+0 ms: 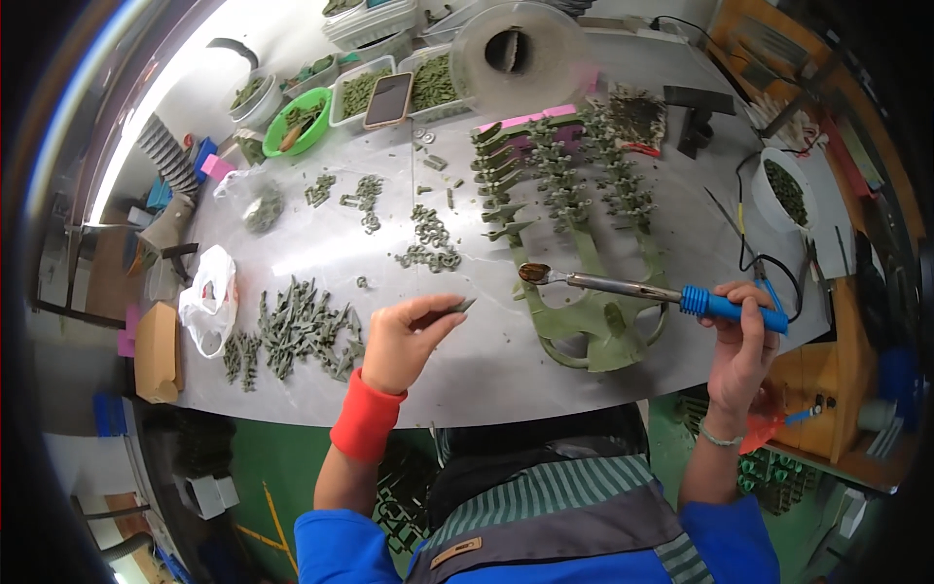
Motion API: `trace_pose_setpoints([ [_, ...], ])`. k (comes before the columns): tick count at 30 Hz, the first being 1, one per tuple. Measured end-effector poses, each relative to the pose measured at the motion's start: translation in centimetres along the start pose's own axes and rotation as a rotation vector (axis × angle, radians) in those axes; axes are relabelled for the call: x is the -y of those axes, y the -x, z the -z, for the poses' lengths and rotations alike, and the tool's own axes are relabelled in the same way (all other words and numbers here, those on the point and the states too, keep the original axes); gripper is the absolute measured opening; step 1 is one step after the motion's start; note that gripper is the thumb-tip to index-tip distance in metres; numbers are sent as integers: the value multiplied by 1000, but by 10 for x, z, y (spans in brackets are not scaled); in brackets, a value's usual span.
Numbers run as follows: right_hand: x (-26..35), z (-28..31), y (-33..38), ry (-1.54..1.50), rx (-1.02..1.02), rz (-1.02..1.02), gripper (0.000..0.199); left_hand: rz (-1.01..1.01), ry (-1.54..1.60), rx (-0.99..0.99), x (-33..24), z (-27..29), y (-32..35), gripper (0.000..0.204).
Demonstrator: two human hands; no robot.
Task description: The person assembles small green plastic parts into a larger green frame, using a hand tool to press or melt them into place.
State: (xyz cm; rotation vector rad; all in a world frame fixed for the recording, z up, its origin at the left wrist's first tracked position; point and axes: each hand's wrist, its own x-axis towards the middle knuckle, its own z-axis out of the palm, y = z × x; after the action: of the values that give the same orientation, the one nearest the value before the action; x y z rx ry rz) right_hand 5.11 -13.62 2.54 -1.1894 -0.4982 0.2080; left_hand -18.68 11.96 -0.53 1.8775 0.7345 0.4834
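Observation:
My left hand (404,336), with a red wristband, pinches a small grey-green plastic part (459,307) just above the table. My right hand (744,336) grips the blue handle of a soldering iron (632,289), whose metal shaft points left with the tip near a green plastic frame (593,326). Rows of small green parts (559,175) stand on that frame farther back. The part in my left hand is a short way left of the iron's tip.
A heap of green parts (302,326) lies at the left, smaller clusters (428,238) in the middle. Trays and a green bowl (297,122) sit at the back with a phone (388,99) and a tape roll (511,54). A white tub (786,190) stands right.

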Motion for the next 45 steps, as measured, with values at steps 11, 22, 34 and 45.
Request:
trace_pose_setpoints([
  [11,-13,1,-5,-44,-22,9,17,-128,72,54,-30,-35,-66,16],
  [22,-35,-4,-11,-104,-11,2,18,-244,-258,-64,-24,-51,-79,15],
  [34,-5,14,-6,-29,-18,-24,17,-347,-215,-23,-34,-30,-76,18],
  [45,-5,13,-3,-39,50,-93,19,210,-958,-318,74,109,12,18],
])
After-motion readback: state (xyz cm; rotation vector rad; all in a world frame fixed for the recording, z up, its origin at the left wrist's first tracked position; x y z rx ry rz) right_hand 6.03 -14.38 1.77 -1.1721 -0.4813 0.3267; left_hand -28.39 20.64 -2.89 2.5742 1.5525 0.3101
